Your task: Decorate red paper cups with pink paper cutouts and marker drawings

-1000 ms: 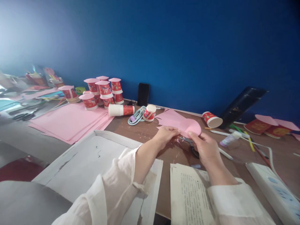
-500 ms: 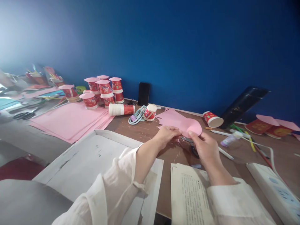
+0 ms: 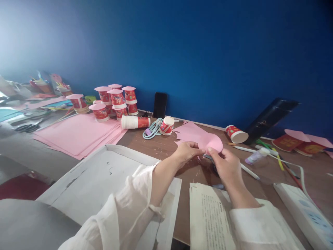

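A round piece of pink paper (image 3: 215,141) is pinched between both hands at its near edge, and its surface looks slightly curved. My left hand (image 3: 187,152) is closed on the left part of that edge, fingertips close to my right thumb. On the right, my right hand (image 3: 229,166) grips the same piece, thumb on top. Beneath the hands lie dark scissors (image 3: 208,157), partly hidden. Behind the round piece is a cut pink sheet (image 3: 189,131) on the brown table, with small scraps around it.
Red paper cups (image 3: 117,100) with pink tops stand stacked at the back left, beside pink sheets (image 3: 75,133). A white box lid (image 3: 96,173) lies at left, printed pages (image 3: 208,211) in front. At right are a glue stick (image 3: 257,156), a power strip (image 3: 301,208) and a black bottle (image 3: 270,118).
My left hand has shifted a little right, bringing its fingertips nearer my right thumb. The round paper looks more curved, and the scissors are more covered.
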A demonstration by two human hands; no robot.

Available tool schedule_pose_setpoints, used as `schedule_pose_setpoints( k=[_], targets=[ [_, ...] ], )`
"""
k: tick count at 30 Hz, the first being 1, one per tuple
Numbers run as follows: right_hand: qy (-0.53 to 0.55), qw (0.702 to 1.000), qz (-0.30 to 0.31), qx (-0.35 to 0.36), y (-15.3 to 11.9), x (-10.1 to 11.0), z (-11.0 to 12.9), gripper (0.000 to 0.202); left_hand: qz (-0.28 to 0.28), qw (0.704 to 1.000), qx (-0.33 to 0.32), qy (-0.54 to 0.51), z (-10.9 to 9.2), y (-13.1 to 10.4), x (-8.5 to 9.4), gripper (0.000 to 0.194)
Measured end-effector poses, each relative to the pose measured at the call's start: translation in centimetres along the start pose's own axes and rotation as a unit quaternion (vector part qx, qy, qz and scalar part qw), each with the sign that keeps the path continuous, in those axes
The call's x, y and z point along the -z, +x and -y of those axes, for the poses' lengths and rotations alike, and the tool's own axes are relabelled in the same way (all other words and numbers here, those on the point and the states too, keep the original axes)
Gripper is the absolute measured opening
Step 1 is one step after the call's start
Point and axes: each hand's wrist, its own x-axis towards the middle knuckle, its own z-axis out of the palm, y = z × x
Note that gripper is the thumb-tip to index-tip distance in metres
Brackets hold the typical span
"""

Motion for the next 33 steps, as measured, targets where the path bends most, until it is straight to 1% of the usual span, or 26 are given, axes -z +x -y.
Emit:
schedule_pose_setpoints(
  k=[5, 11, 13, 17, 19, 24, 27, 33],
  targets=[
    [0.008, 1.000, 0.018, -0.003, -0.01, -0.04, 0.19, 0.048, -0.018, 0.999, -0.026, 0.015, -0.14, 0.29, -0.07, 0.011],
    [0.071, 0.996, 0.060, -0.003, -0.22, -0.26, 0.15, 0.051, -0.040, 0.998, -0.056, -0.005, 0.11, 0.76, 0.00, 0.024],
    [0.089, 0.994, 0.061, -0.009, -0.28, -0.32, 0.12, 0.052, -0.043, 0.998, -0.054, -0.006, 0.11, 0.65, -0.06, 0.025],
    [0.109, 0.993, 0.050, -0.004, -0.26, -0.42, 0.05, 0.050, -0.049, 0.998, -0.043, -0.012, -0.15, 0.11, -0.34, 0.021],
    [0.100, 0.994, 0.051, -0.007, -0.20, -0.44, 0.00, 0.048, -0.045, 0.998, -0.040, -0.021, -0.25, -0.02, -0.45, 0.021],
    [0.053, 0.998, 0.038, -0.009, -0.01, -0.44, -0.23, 0.045, -0.023, 0.998, -0.006, -0.058, -0.18, 0.10, -0.40, 0.017],
    [0.051, 0.998, 0.038, -0.002, 0.06, -0.46, -0.41, 0.045, -0.016, 0.997, -0.007, -0.069, -0.10, 0.09, -0.39, 0.013],
    [0.027, 0.999, 0.028, 0.015, 0.04, -0.47, -0.28, 0.045, -0.016, 0.996, 0.000, -0.083, 0.23, 0.25, -0.33, 0.020]
  ],
)
